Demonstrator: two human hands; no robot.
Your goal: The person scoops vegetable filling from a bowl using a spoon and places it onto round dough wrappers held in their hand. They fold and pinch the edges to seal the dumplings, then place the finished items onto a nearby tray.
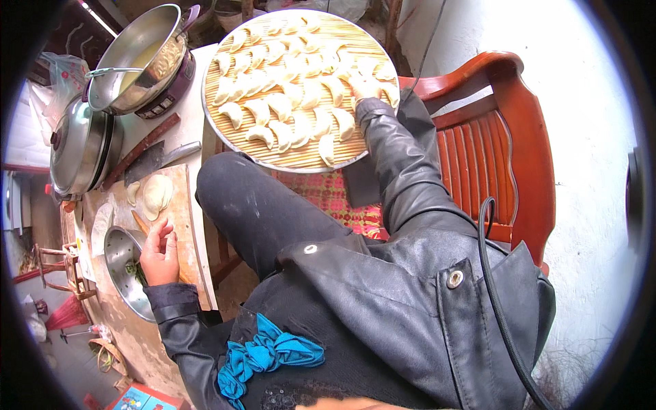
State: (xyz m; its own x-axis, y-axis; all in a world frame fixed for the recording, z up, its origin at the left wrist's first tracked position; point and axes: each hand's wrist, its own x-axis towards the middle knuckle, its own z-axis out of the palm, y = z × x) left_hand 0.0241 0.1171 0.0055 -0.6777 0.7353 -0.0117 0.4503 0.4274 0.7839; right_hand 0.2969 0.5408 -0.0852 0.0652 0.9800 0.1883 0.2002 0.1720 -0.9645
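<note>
My right hand (366, 88) reaches to the right side of a round woven tray (230, 146), among pale crescent dumplings (279, 106). Glare blurs its fingers, so I cannot tell whether they grip a dumpling. Loosely bent, with nothing visible in it, my left hand (160, 256) is over the edge of a metal bowl (117, 251) with some green filling. A thin wooden rolling pin (139, 222) lies partly hidden beside that hand on a floured wooden board (179, 210). Farther up the board are stacked round dough wrappers (157, 195), a small dough piece (132, 192) and a dough strip (102, 225).
A cleaver (146, 163) and a dark wooden stick (146, 146) lie beyond the board. Past them stand a lidded pot (79, 146) and a deep pan (154, 38) on an electric cooker (171, 95). A red wooden chair (530, 148) is at right, against a white wall.
</note>
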